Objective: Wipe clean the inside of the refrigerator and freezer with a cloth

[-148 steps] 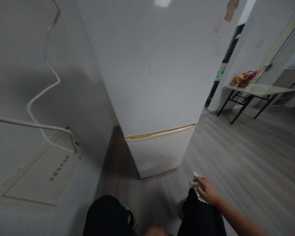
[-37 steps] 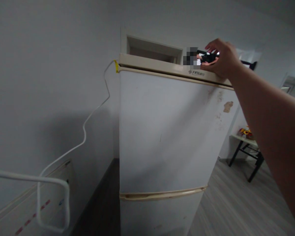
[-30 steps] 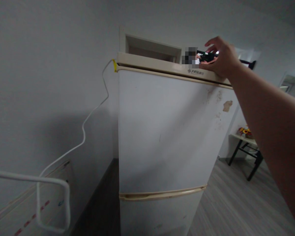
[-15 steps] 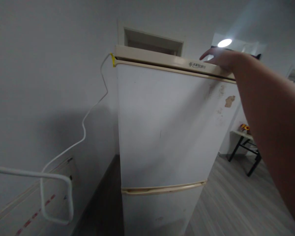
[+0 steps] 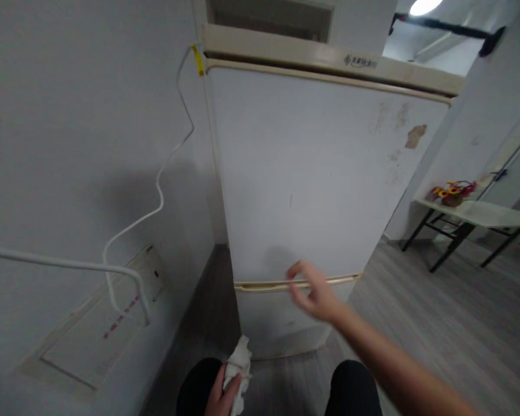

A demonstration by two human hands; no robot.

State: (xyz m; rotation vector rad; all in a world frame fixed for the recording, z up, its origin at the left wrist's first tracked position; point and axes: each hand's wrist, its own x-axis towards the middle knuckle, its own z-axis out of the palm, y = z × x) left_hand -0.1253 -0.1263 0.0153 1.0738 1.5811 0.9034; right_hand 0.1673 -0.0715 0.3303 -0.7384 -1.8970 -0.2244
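Refrigerator (image 5: 312,173) upright ahead of you, its left side near the wall. Crumpled white cloth (image 5: 241,361), maybe paper, low at the near edge, left of center, by your left knee (image 5: 199,381).

Your left hand (image 5: 223,393) grips the cloth, thumb and fingers pinched on its lower part, the upper end sticking up free. Your right hand (image 5: 316,294) holds nothing visible: thumb and finger apart, lightly curved, in front of the beige handle strip (image 5: 262,286) between the doors. Blurred; cannot tell if it touches.

Handling, by judgement: cloth light, limp, easily bunched; best held by a gathered fold, or tearing is possible if it is paper. Refrigerator heavy and stiff, painted doors smooth and likely slippery under flat fingers; the recessed lip of the handle strip looks the surest hold.

Against half a second ago: your right hand was up at the top edge, toward the right; now it is down at the handle strip. Your left hand and the cloth have come into view. View tipped lower, showing more of the table (image 5: 494,214) and flower basket (image 5: 453,195) at far right.
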